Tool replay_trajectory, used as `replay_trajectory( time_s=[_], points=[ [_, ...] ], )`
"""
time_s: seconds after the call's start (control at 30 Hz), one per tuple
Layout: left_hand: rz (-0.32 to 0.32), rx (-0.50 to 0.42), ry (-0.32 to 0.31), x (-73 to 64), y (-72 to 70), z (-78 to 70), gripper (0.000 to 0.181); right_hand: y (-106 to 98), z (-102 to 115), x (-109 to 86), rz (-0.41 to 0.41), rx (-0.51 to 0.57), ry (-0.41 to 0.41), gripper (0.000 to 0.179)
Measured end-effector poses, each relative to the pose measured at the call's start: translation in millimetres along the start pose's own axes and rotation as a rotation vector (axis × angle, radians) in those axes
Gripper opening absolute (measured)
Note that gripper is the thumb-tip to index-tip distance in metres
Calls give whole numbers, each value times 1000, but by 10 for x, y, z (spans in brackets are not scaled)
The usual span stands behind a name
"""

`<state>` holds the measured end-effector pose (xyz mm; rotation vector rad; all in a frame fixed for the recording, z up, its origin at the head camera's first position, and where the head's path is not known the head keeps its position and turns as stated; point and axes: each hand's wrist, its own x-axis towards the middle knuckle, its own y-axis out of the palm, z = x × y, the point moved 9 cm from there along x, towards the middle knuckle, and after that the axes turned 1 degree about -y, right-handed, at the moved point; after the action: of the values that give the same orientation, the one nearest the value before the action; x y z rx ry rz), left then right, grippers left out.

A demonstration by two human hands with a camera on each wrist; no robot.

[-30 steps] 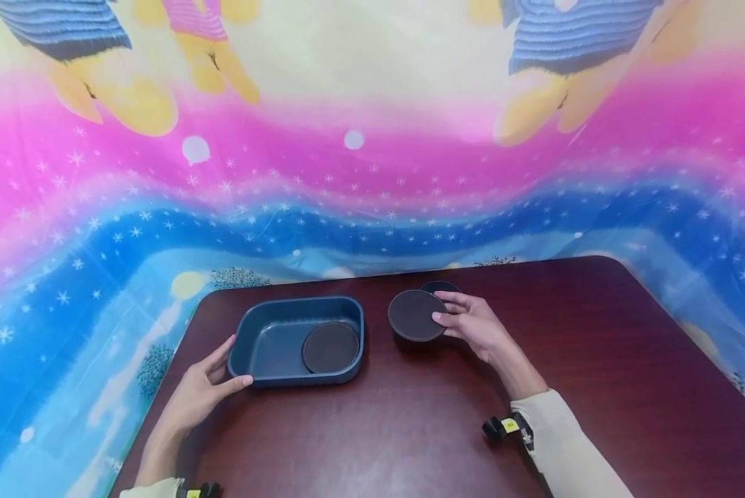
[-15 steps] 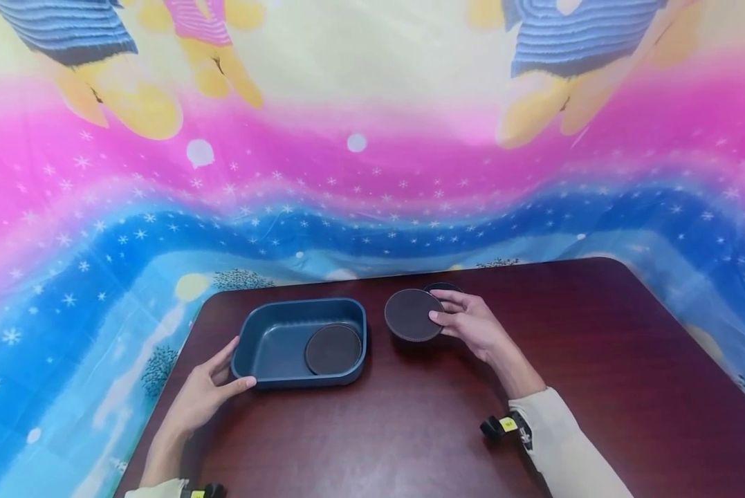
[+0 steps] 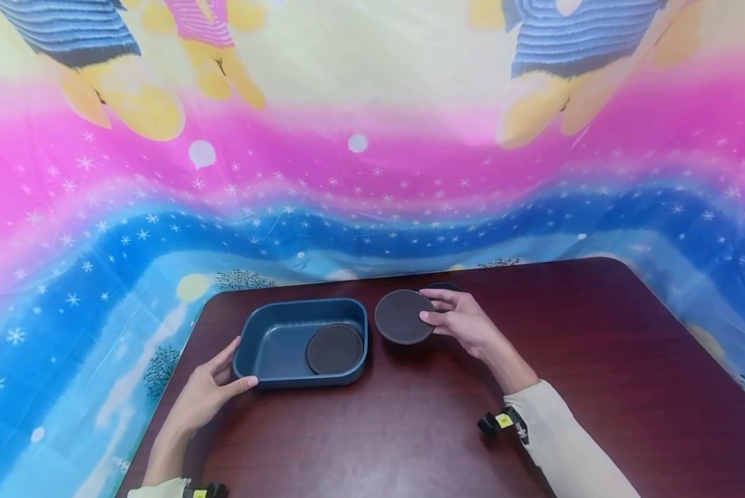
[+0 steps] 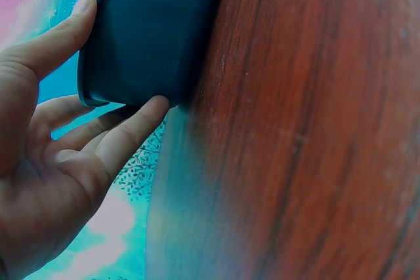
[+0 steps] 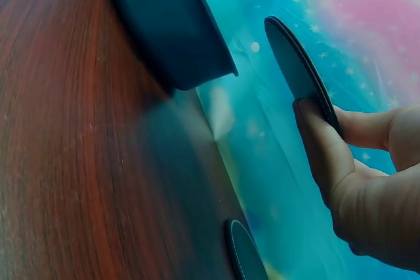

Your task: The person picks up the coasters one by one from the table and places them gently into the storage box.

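Observation:
My left hand point(image 3: 203, 395) holds the left end of a dark blue rectangular tub point(image 3: 306, 381), thumb at the near rim and fingers on the end wall. In the left wrist view the fingers point(image 4: 134, 129) reach down to the tub's lower edge. One dark brown round coaster point(image 3: 335, 350) lies inside the tub, at its right end. Just right of the tub, my right hand point(image 3: 468, 324) pinches a matching stitched-edge coaster point(image 3: 403, 317) between thumb and fingers. The right wrist view shows this coaster raised above the table, seen nearly edge-on.
Another round coaster point(image 5: 245, 250) lies on the table near the far edge, mostly hidden behind my right hand in the head view. The reddish-brown wooden table point(image 3: 360, 436) has rounded corners. A colourful printed cloth point(image 3: 372, 173) hangs behind it.
My right hand has carried the pinched coaster a little to the left, closer to the tub. My left hand keeps its hold on the tub, and the view has shifted slightly.

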<state>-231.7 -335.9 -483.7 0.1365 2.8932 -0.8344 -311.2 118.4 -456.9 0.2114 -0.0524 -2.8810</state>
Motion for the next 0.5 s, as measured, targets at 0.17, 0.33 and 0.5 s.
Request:
replay_trajectory(
  time_s=[0.17,0.33,0.5],
  points=[
    [-3,0,-1,0,-2,-11,95,112,-29,34,11,-9,5,64],
    [-5,8,-3,1,-2,-9,95,210,-51,41,26,-15,21,63],
    [-1,4,-7,-3,1,-5,95,260,-49,56,32,-14,11,61]
  ],
)
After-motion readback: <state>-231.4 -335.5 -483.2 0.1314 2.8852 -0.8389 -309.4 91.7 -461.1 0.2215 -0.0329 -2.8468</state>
